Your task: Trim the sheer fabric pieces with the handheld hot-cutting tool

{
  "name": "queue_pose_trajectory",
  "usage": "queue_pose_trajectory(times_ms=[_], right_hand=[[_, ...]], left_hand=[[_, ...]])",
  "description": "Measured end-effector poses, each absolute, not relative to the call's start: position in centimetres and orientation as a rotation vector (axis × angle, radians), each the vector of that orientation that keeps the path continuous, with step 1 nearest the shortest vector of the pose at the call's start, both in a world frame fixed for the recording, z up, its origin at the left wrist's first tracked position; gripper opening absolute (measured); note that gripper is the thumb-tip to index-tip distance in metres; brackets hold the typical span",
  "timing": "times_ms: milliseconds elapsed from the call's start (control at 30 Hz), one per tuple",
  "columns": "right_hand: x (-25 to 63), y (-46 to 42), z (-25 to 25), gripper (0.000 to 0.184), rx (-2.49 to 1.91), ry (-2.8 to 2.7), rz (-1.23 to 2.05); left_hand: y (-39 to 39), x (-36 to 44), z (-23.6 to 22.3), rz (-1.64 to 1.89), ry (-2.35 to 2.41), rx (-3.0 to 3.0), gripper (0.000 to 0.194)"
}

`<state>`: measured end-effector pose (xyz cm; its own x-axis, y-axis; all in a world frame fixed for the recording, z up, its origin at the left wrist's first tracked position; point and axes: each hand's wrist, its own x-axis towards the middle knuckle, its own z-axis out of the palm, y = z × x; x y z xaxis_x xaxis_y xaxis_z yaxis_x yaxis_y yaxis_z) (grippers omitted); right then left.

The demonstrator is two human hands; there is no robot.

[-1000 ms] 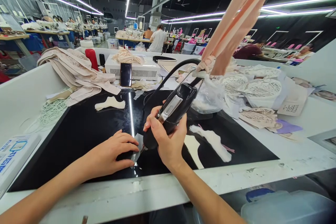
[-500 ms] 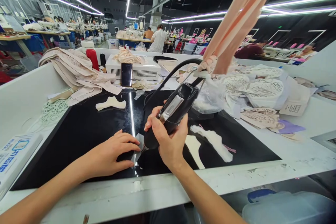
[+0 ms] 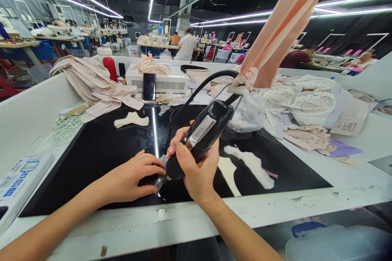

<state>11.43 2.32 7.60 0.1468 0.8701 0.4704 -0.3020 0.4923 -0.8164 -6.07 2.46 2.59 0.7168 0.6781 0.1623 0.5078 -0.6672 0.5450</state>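
My right hand (image 3: 199,167) is wrapped around a black corded handheld tool (image 3: 211,118) with a silver lever along its side. The tool tilts down to the left, its metal tip close to the fingers of my left hand (image 3: 134,177). My left fingers are stretched apart, resting on a small translucent piece (image 3: 160,183) on the black board (image 3: 92,171); part of this piece is hidden under them. A peach fabric strip (image 3: 278,28) is tied by the tool's upper end. White fabric pieces (image 3: 249,165) lie right of my right hand.
Another white piece (image 3: 131,119) lies farther back on the board. Behind it are a phone (image 3: 149,87), a vented white box (image 3: 174,83) and a red thread spool (image 3: 110,69). Beige fabric (image 3: 88,77) is heaped left, lace cups (image 3: 312,100) right. A printed box (image 3: 23,183) stands at left.
The whole view has shifted slightly to the right. The tool's lower end has moved slightly left and toward me, closer to my left fingers. Both hands keep their poses.
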Motion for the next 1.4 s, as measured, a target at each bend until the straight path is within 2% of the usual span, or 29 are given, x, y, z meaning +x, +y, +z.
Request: queue_pose_trajectory(times_ms=[167, 367, 533, 767, 1400], right_hand=[[11.4, 2.3, 7.4, 0.036, -0.709, -1.09, 0.908], [11.7, 2.3, 8.0, 0.037, -0.592, -1.112, 0.916], [13.2, 3.4, 8.2, 0.033, -0.609, -1.117, 0.777], [14.2, 4.7, 7.4, 0.032, -0.627, -1.097, 0.702], [14.2, 5.6, 7.1, 0.033, -0.682, -1.114, 0.648]], left_hand=[[2.5, -6.1, 2.6, 0.499, 0.904, 2.442, 0.032], [2.5, -6.1, 3.3, 0.429, 0.912, 2.423, 0.033], [2.5, -5.9, 3.6, 0.459, 0.925, 2.461, 0.016], [2.4, -5.2, 1.9, 0.41, 0.929, 2.558, 0.048], [2.3, -5.2, 1.8, 0.269, 0.988, 2.577, 0.053]])
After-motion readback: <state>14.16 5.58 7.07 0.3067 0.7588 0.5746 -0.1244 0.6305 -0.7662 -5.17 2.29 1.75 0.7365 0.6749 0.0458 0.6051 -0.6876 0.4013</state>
